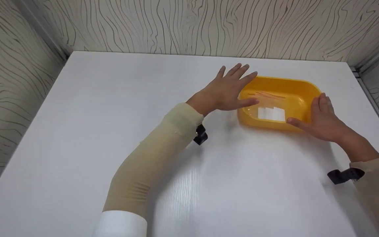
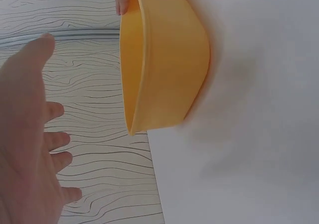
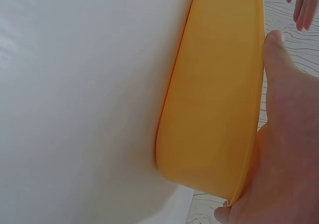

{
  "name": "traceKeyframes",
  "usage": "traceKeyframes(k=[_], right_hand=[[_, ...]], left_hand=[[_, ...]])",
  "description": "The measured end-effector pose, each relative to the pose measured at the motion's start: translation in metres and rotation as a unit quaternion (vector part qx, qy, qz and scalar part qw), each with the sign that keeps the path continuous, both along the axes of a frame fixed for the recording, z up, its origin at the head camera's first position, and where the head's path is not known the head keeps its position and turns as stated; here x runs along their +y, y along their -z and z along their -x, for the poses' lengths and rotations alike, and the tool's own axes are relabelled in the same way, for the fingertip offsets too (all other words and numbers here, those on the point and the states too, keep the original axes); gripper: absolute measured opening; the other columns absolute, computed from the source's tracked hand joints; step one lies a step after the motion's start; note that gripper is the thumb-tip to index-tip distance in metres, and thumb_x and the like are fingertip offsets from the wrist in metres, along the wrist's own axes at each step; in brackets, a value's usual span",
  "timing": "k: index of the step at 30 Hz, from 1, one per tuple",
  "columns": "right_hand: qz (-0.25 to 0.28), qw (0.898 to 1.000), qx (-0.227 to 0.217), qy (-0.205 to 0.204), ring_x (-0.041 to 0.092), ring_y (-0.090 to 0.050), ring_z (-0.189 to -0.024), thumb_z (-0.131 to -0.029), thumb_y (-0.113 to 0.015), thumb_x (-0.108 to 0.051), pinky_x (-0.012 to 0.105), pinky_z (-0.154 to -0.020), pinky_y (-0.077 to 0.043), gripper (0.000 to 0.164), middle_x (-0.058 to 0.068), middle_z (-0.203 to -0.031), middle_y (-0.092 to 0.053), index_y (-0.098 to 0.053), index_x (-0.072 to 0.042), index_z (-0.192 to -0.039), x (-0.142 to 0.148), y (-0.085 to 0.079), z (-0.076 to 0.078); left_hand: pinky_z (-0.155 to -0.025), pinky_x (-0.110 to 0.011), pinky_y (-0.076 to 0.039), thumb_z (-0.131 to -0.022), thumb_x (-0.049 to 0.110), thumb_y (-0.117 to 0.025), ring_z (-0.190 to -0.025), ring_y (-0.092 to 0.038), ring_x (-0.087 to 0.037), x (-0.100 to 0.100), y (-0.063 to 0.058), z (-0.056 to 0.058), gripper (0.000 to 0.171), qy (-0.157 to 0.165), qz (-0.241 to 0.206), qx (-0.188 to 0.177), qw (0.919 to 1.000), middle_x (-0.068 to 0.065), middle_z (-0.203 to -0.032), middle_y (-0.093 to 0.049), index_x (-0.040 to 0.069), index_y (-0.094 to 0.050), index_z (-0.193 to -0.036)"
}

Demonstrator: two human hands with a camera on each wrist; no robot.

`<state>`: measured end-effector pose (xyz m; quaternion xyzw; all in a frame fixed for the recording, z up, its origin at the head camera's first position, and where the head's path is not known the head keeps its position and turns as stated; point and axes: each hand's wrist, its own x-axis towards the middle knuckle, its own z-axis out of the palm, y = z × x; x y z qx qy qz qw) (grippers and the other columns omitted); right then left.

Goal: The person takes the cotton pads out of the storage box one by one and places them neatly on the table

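A yellow plastic basin (image 1: 271, 126) with rounded corners stands upright at the right rear of the white table. My left hand (image 1: 227, 90) hovers at its left end, fingers spread and straight; the left wrist view shows that hand (image 2: 25, 134) apart from the basin wall (image 2: 172, 59). At the right end, my right hand (image 1: 324, 121) rests on the rim with extended fingers and its thumb along the near edge. In the right wrist view its palm (image 3: 294, 149) lies against the rim. White patches (image 1: 271, 114) and thin reddish streaks show inside; I cannot tell what they are.
The white table (image 1: 110, 98) ends at a wood-grain patterned panel (image 1: 176, 26) behind, with similar panels at the left and right. Black wrist mounts (image 1: 345, 175) stick out from both beige sleeves (image 1: 153, 158).
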<state>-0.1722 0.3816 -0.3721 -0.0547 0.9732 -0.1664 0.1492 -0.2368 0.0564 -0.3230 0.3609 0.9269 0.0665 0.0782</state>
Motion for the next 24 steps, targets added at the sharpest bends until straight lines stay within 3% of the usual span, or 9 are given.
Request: traceKeyframes(k=[13,18,24], right_hand=[[0.001,1.0,-0.009,-0.002,0.059,0.028,-0.14,-0.095,-0.056,-0.066,0.076,-0.11,-0.002,0.128,0.038,-0.15,0.038,0.027,0.018,-0.144,-0.023,-0.001,-0.007],[-0.002,1.0,-0.003,-0.01,0.058,0.027,-0.141,-0.094,-0.057,-0.066,0.076,-0.111,-0.004,0.128,0.039,-0.151,0.035,0.025,0.018,-0.145,-0.031,-0.001,-0.009],[-0.002,1.0,-0.005,-0.015,0.057,0.028,-0.141,-0.095,-0.056,-0.066,0.075,-0.111,-0.004,0.127,0.039,-0.151,0.035,0.024,0.019,-0.145,-0.038,-0.002,-0.014]], left_hand=[[-0.126,-0.042,-0.003,-0.096,0.077,-0.03,-0.157,0.003,-0.016,0.008,-0.006,-0.004,0.084,-0.008,-0.053,-0.049,0.9973,0.004,-0.171,-0.002,0.031,-0.011,-0.165],[-0.126,-0.037,-0.006,-0.096,0.077,-0.033,-0.156,-0.002,-0.014,0.01,-0.009,-0.005,0.083,-0.017,-0.073,-0.077,0.9942,0.006,-0.171,-0.004,0.033,-0.013,-0.164],[-0.126,-0.039,-0.012,-0.096,0.076,-0.036,-0.155,-0.01,-0.012,0.012,-0.011,-0.005,0.081,-0.027,-0.097,-0.119,0.9877,0.01,-0.17,-0.006,0.037,-0.014,-0.164]])
